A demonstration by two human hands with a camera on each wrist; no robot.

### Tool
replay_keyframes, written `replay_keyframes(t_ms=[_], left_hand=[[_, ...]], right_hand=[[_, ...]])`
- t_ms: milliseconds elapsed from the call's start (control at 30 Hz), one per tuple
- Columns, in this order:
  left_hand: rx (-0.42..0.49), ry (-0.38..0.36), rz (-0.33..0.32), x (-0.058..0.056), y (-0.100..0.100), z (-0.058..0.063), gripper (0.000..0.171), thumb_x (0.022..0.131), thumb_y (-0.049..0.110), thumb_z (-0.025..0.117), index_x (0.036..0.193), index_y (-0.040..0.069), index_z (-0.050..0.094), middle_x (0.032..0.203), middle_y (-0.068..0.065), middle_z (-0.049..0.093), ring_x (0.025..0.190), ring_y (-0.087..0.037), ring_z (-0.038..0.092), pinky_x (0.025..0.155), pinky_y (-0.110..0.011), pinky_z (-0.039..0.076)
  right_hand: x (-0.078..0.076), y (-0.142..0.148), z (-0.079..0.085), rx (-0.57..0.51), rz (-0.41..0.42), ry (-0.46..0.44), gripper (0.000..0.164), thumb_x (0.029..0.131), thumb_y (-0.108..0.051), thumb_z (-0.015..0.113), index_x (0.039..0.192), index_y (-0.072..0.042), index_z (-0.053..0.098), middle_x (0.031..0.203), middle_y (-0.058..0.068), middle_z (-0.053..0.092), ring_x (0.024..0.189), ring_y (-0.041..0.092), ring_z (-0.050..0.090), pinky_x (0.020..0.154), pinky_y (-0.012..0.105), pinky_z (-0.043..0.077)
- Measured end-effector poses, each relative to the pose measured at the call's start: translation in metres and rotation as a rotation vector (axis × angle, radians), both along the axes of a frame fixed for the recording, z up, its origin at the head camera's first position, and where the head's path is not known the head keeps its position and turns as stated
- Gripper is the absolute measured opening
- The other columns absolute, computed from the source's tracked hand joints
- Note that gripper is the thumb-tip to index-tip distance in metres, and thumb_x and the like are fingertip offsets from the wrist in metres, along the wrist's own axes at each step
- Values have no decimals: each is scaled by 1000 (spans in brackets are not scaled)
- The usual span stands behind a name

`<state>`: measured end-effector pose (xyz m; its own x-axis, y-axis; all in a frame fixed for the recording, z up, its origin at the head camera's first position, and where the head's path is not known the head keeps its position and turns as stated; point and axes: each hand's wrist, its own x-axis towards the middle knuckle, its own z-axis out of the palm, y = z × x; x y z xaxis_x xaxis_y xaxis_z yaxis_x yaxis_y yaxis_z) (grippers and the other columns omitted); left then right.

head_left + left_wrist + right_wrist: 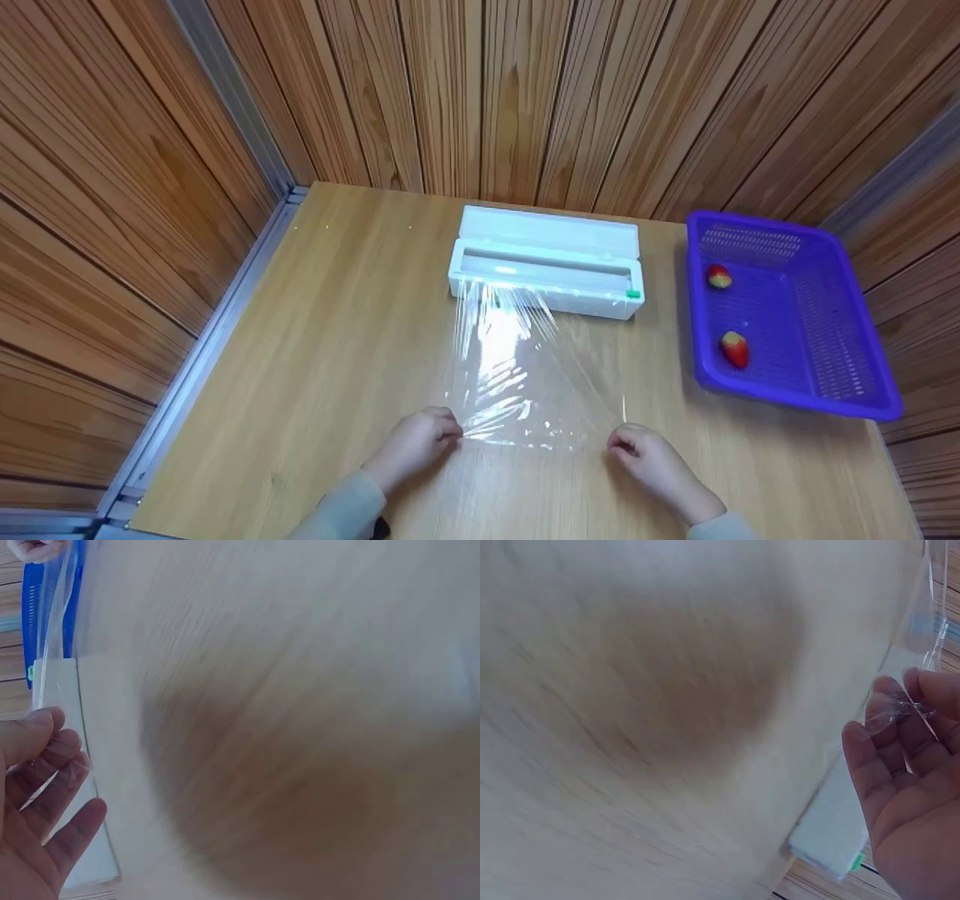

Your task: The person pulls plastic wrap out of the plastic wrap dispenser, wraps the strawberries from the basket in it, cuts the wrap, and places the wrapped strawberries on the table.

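Observation:
A sheet of clear plastic wrap (499,375) stretches from a white dispenser box (547,296) toward the front of the table. The box's lid (551,232) is tipped back, and the roll (544,271) shows inside. At the sheet's near left corner, my left hand (420,442) pinches the film between thumb and fingers. My right hand (660,465) pinches the near right corner. Crumpled film shows at the fingertips of the left hand (45,795) in the left wrist view and of the right hand (907,757) in the right wrist view.
To the right stands a purple plastic basket (795,409) with two strawberries inside, one further back (718,276) and one nearer (735,350). A small green piece (633,294) sits on the box's right end. Wood-patterned walls (517,97) enclose the wooden table (337,322).

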<state>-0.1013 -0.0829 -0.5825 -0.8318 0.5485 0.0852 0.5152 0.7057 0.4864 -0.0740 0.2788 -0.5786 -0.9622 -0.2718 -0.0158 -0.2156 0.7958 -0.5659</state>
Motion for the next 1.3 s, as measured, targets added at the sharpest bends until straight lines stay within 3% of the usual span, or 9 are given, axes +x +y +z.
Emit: replay_keyframes(t_ms=[133, 333, 600, 800, 1300], left_hand=[[-45, 41, 18, 3, 5, -9, 12, 82, 19, 60, 87, 17, 70, 83, 7, 61, 79, -7, 58, 71, -23, 49], [-130, 83, 72, 6, 9, -19, 13, 84, 22, 57, 86, 19, 69, 84, 7, 60, 79, -9, 57, 69, -26, 48], [-124, 136, 94, 8, 11, -30, 14, 84, 19, 56, 83, 17, 70, 84, 5, 57, 76, -10, 56, 66, -24, 47], [-131, 186, 91, 7, 9, -33, 13, 82, 17, 57, 79, 16, 69, 78, 6, 54, 71, -9, 51, 67, -25, 46], [-235, 91, 89, 5, 5, -29, 13, 87, 22, 50, 86, 21, 62, 80, 9, 54, 75, -8, 46, 78, -31, 44]], right_hand=[[3, 0, -10, 32, -3, 63, 15, 74, -5, 65, 68, -17, 58, 71, -13, 51, 69, -1, 45, 61, 21, 42], [4, -2, -21, 62, 14, 73, 13, 74, -8, 65, 70, -18, 57, 71, -15, 50, 69, -1, 43, 61, 20, 41], [5, -5, -31, 120, 26, 160, 17, 72, -10, 67, 66, -20, 56, 69, -18, 46, 68, -2, 42, 60, 20, 41], [6, -7, -36, 154, 35, 174, 17, 71, -8, 68, 67, -21, 57, 69, -18, 47, 68, -2, 43, 60, 20, 42], [11, -12, -36, 177, 64, 151, 20, 71, 2, 62, 75, -17, 58, 75, -12, 54, 74, 2, 49, 65, 23, 45]])
